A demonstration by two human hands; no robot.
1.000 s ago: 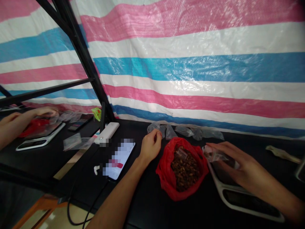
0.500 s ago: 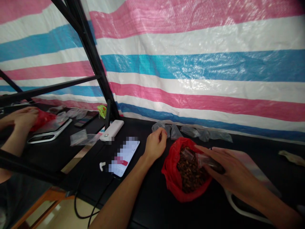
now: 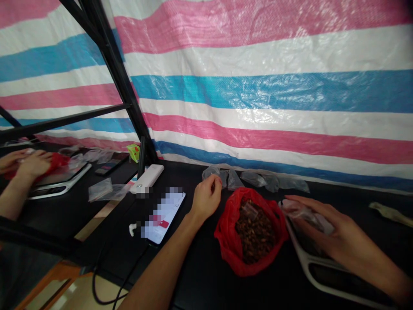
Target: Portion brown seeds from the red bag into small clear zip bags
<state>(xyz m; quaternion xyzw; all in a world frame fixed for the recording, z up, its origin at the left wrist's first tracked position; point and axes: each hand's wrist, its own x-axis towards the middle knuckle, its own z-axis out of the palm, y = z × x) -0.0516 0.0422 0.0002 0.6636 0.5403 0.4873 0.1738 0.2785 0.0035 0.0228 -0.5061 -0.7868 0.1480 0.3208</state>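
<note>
My right grip [image 3: 335, 228] pinches a clear plastic bag [image 3: 305, 213] just above the digital scale [image 3: 335, 277]. The open red bag [image 3: 226, 237] of brown granules [image 3: 254, 232] sits between both grips, within easy reach. My left grip [image 3: 206, 199] is curled; I cannot tell whether it holds anything.

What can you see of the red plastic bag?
The red bag is crinkled plastic, open at the top, sitting on the black table. It holds a heap of small brown pieces, with a bit of clear plastic on top. No hand touches it; the left hand is beside it.
</note>
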